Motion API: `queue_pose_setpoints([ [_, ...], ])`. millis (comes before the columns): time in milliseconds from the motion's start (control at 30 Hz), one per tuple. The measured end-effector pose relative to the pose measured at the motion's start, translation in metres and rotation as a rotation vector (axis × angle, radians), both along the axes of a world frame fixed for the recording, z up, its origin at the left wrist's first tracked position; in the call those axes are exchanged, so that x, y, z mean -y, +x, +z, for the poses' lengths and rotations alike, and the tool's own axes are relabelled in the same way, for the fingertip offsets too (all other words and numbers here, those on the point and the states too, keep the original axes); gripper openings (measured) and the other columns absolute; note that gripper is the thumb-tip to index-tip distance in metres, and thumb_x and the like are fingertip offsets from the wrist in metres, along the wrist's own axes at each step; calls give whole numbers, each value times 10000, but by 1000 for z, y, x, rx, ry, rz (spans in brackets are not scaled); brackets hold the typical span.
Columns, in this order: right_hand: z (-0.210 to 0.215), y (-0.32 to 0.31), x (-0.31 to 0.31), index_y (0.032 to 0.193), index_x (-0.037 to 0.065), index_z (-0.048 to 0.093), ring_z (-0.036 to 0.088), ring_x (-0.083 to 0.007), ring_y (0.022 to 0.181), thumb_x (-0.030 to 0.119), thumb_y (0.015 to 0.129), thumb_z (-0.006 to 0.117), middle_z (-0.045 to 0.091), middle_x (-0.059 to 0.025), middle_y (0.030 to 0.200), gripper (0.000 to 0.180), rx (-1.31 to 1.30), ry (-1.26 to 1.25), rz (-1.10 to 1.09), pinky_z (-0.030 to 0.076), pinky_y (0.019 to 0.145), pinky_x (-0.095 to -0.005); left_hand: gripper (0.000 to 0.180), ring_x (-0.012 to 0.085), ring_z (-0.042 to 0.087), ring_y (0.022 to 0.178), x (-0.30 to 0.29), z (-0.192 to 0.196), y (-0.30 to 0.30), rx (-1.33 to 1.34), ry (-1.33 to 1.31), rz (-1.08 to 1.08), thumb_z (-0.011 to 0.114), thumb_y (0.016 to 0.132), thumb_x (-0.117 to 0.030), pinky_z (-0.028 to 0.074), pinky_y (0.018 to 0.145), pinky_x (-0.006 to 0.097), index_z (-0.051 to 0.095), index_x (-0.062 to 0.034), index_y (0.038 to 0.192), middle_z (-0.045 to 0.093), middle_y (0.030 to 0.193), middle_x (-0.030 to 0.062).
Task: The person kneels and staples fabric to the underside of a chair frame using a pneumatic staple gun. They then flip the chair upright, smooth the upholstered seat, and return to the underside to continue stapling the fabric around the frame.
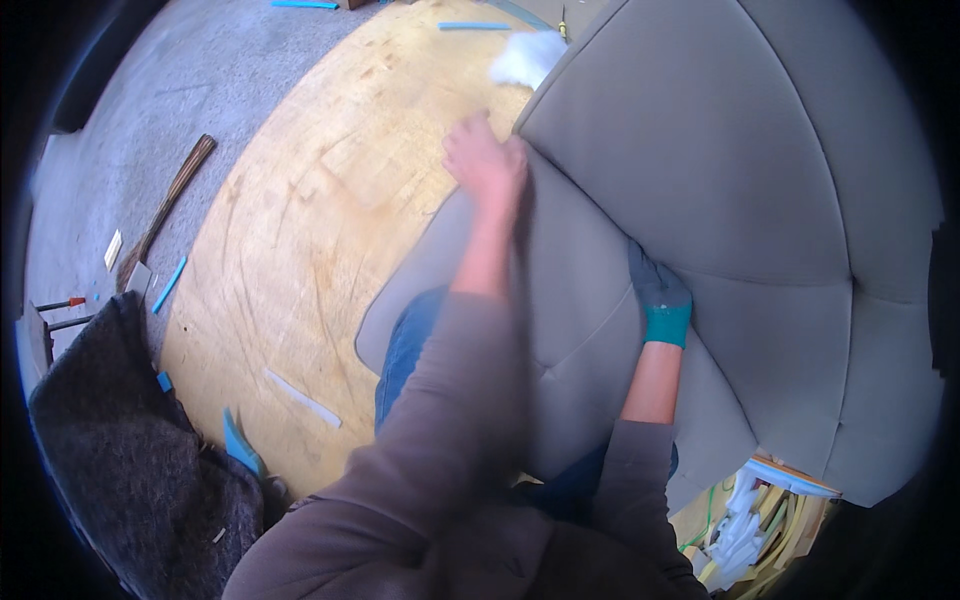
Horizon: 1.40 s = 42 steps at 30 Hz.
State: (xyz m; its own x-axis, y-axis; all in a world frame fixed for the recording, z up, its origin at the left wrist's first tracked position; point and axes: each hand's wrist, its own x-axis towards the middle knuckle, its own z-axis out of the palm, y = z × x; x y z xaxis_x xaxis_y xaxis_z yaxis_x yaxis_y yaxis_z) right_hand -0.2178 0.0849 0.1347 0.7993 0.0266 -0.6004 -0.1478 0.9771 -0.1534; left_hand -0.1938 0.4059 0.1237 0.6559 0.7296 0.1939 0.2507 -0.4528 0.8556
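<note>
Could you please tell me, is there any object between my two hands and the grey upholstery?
Nothing visible is in the way. The right hand lies at the crease of the grey upholstery, with only its glove between. The bare left hand is by the edge, blurred, so contact is unclear.

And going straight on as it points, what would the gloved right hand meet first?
Most likely the gray upholstery: the right hand seems to be touching it, though depth there is unclear.
</note>
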Motion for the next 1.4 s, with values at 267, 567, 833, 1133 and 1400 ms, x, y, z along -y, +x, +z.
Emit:
queue_pose_setpoints([
  [267, 8, -1, -11, 1467, -47, 475, 405, -435, 1432, 137, 1066, 327, 445, -237, 1548, 466, -75, -131, -88, 328, 1189, -649, 317, 396, 688, 992, -40, -18, 18, -112, -431, -469, 626, 871, -310, 528, 891, 464, 768, -80, 1035, 733, 1054, 206],
  [567, 6, 2, -17, 1479, -32, 473, 415, -447, 1418, 165, 1065, 363, 451, -235, 1550, 471, -40, -223, -174, 329, 1171, -679, 232, 410, 668, 983, -44, -10, 16, 63, -517, -543, 699, 822, -205, 524, 887, 455, 745, -30, 966, 710, 1022, 233],
  [833, 20, 1, -26, 1486, -27, 481, 415, -426, 1432, 227, 1095, 376, 453, -230, 1557, 478, 29, -166, -76, 348, 1183, -633, 328, 410, 654, 1046, -25, -1, 22, -41, -172, -504, 711, 793, -100, 515, 944, 470, 709, -39, 1115, 685, 1024, 208],
  [1133, 22, 2, -24, 1505, 5, 479, 418, -398, 1440, 328, 1103, 337, 458, -221, 1562, 535, 53, -274, -14, 348, 1181, -625, 636, 441, 598, 1195, 15, 1, 33, 218, -436, -368, 482, 740, 91, 482, 1056, 455, 578, -11, 1361, 638, 1289, 258],
  [1400, 7, -7, -7, 1489, -52, 467, 418, -402, 1425, 197, 1098, 384, 445, -242, 1559, 471, 75, -16, -20, 323, 1217, -579, 754, 552, 275, 1468, 74, -2, 28, 300, -151, -138, 484, 809, 73, 232, 1245, 533, 238, 187, 1512, 286, 1556, 421],
])
